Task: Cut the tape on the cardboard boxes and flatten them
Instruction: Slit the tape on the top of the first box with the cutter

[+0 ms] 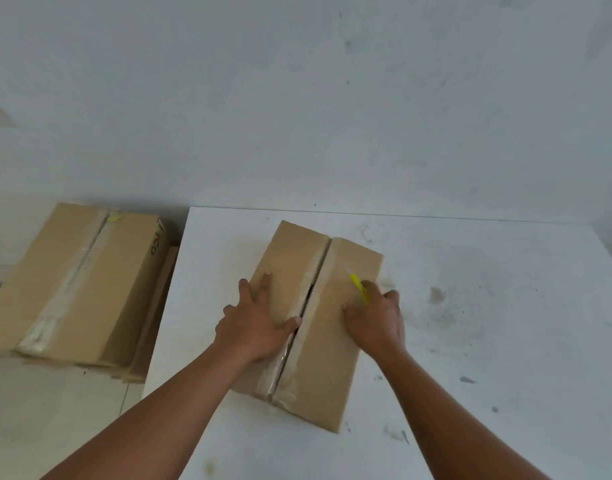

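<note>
- My left hand lies flat and spread on the left flap of a cardboard box on the white table, thumb hooked at the edge of the centre seam.
- My right hand rests on the right flap, fingers curled around a yellow utility knife whose tip points toward the far end of the box.
- The seam between the two flaps stands slightly parted beside my left thumb, with a dark gap showing; clear tape clings along both sides of it, wrinkled at the near end.
- The box sits at an angle on the table, its near end closest to me, its far end tilted toward the right, and both my forearms reach over the near edge of the table to it.
- The table top is scuffed and stained, with grey smudges and a small tan scrap lying to the right of my right hand.
- A second cardboard box rests on the floor to the left of the table, its seam covered by a whitish strip of tape, on top of what looks like flat cardboard.
- Dark printed letters run along that box's far right side; they are turned sideways and I cannot read them with confidence.
- A pale, marked wall fills the far side of the room.
</note>
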The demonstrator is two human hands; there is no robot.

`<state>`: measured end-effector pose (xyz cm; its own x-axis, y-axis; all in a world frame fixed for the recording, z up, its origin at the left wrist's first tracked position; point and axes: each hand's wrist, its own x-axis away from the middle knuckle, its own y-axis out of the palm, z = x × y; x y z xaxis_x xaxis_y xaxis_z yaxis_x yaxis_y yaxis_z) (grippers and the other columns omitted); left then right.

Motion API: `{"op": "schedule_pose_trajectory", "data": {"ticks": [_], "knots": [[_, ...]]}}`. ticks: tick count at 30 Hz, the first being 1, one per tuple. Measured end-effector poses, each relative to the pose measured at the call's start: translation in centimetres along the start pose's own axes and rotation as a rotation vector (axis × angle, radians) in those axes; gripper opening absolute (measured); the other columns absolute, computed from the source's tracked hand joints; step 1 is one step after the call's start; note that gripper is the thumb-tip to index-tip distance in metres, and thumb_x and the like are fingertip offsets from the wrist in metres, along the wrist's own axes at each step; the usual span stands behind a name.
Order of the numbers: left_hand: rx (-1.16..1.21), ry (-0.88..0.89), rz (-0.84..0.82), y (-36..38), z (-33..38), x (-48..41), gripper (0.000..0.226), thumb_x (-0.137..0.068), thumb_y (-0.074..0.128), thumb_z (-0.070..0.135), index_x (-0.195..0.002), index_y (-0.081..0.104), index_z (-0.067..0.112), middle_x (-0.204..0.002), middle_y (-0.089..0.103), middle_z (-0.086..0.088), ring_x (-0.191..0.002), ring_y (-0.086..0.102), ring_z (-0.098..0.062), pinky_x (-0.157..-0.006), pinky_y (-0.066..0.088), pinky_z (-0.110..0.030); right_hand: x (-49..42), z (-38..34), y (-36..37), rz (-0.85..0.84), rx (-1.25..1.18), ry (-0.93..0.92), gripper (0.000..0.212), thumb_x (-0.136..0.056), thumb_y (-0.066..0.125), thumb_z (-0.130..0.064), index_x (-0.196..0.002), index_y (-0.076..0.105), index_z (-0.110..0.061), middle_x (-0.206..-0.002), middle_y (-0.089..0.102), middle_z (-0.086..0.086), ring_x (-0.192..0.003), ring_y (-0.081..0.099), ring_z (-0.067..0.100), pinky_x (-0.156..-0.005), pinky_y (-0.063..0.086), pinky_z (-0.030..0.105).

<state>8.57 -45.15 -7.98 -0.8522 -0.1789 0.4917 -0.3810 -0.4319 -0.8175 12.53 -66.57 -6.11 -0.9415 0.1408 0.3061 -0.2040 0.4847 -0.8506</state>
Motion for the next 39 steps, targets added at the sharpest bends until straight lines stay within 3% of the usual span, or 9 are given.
{"op": "schedule_pose_trajectory", "data": {"ticks": [6, 9, 13, 16, 18, 20, 25, 32, 39], "knots": [[0.173, -0.259, 0.033, 3.3, 3.3, 3.1, 0.116, -0.077, 0.042, 0.089, -0.156, -0.021, 0.033, -0.164, -0.012, -0.012, -0.128, 0.051, -0.043, -0.100, 0.048, -0.046, 4.7, 5.5, 0.0, -0.140, 0.034, -0.161, 0.063, -0.087, 0.062, -0.054, -0.142, 0.031, -0.049, -0.111, 0.034, -0.004, -0.092, 0.058, 0.018, -0.074, 0.050, 0.027], [0.212, -0.275, 0.010, 4.3, 5.0, 4.4, 0.121, -0.075, 0.046, 0.089, -0.157, -0.020, 0.028, -0.163, -0.011, -0.015, -0.128, 0.053, -0.041, -0.098, 0.049, -0.044, 3.1, 7.3, -1.1, -0.140, 0.057, -0.247, 0.059, -0.089, 0.065, -0.046, -0.142, 0.039, -0.045, -0.113, 0.035, -0.004, -0.102, 0.056, 0.020, -0.082, 0.053, 0.033], [0.025, -0.305, 0.011, 3.7, 6.7, 5.9, 0.115, -0.081, 0.051, 0.081, -0.159, -0.004, 0.017, -0.164, -0.009, -0.018, -0.147, 0.019, -0.048, -0.110, 0.039, -0.057, 0.3, 7.4, -2.8, -0.182, 0.069, -0.316, 0.058, -0.089, 0.068, -0.037, -0.142, 0.043, -0.044, -0.118, 0.039, -0.002, -0.111, 0.050, 0.022, -0.089, 0.050, 0.036], [-0.164, 0.013, 0.053, 2.0, 7.1, 6.7, 0.104, -0.079, 0.069, 0.066, -0.156, 0.012, 0.026, -0.165, -0.019, -0.007, -0.151, -0.010, -0.044, -0.118, 0.017, -0.066, -0.9, 6.8, -3.2, -0.205, 0.126, -0.326, 0.060, -0.090, 0.068, -0.037, -0.144, 0.042, -0.043, -0.125, 0.041, 0.001, -0.116, 0.047, 0.023, -0.094, 0.048, 0.036], [-0.312, 0.354, -0.034, 1.0, 7.7, 6.8, 0.117, -0.065, 0.082, 0.064, -0.156, 0.014, 0.036, -0.167, -0.012, 0.004, -0.153, -0.014, -0.035, -0.121, 0.008, -0.064, -1.0, 6.8, -3.4, -0.203, 0.172, -0.344, 0.061, -0.090, 0.068, -0.038, -0.144, 0.041, -0.042, -0.128, 0.040, 0.003, -0.118, 0.046, 0.024, -0.096, 0.048, 0.037], [-0.518, 0.488, -0.152, 0.4, 8.2, 6.5, 0.133, -0.055, 0.088, 0.064, -0.158, 0.012, 0.030, -0.167, 0.000, 0.003, -0.154, -0.011, -0.029, -0.122, 0.003, -0.059, -0.7, 6.7, -3.2, -0.168, 0.196, -0.352, 0.059, -0.090, 0.068, -0.038, -0.143, 0.042, -0.038, -0.128, 0.037, 0.005, -0.117, 0.044, 0.024, -0.096, 0.048, 0.037], [-0.665, 0.489, -0.163, 0.3, 8.3, 5.8, 0.143, -0.047, 0.092, 0.063, -0.158, 0.015, 0.015, -0.164, 0.009, 0.000, -0.154, -0.005, -0.027, -0.123, 0.005, -0.057, 1.0, 6.5, -2.8, -0.125, 0.141, -0.277, 0.053, -0.092, 0.064, -0.034, -0.140, 0.044, -0.027, -0.123, 0.036, 0.007, -0.113, 0.045, 0.024, -0.079, 0.048, 0.031], [-0.635, 0.517, -0.136, 0.5, 7.8, 5.2, 0.131, -0.035, 0.092, 0.067, -0.141, 0.030, 0.022, -0.157, 0.027, 0.005, -0.152, 0.011, -0.027, -0.121, 0.006, -0.061, 4.8, 6.7, -3.7, -0.265, 0.024, -0.319, 0.033, -0.095, 0.044, -0.010, -0.125, 0.057, -0.014, -0.099, 0.059, 0.005, -0.084, 0.057, 0.022, -0.064, 0.049, 0.025], [-0.626, 0.523, -0.152, 0.6, 7.9, 5.1, 0.138, -0.035, 0.092, 0.067, -0.147, 0.024, 0.021, -0.160, 0.027, 0.001, -0.154, 0.005, -0.029, -0.121, 0.008, -0.065, 11.1, 7.9, -3.6, -0.389, 0.086, -0.287, 0.053, -0.102, 0.041, -0.011, -0.153, 0.032, -0.021, -0.107, 0.063, 0.008, -0.088, 0.065, 0.021, -0.079, 0.056, 0.032]]}}
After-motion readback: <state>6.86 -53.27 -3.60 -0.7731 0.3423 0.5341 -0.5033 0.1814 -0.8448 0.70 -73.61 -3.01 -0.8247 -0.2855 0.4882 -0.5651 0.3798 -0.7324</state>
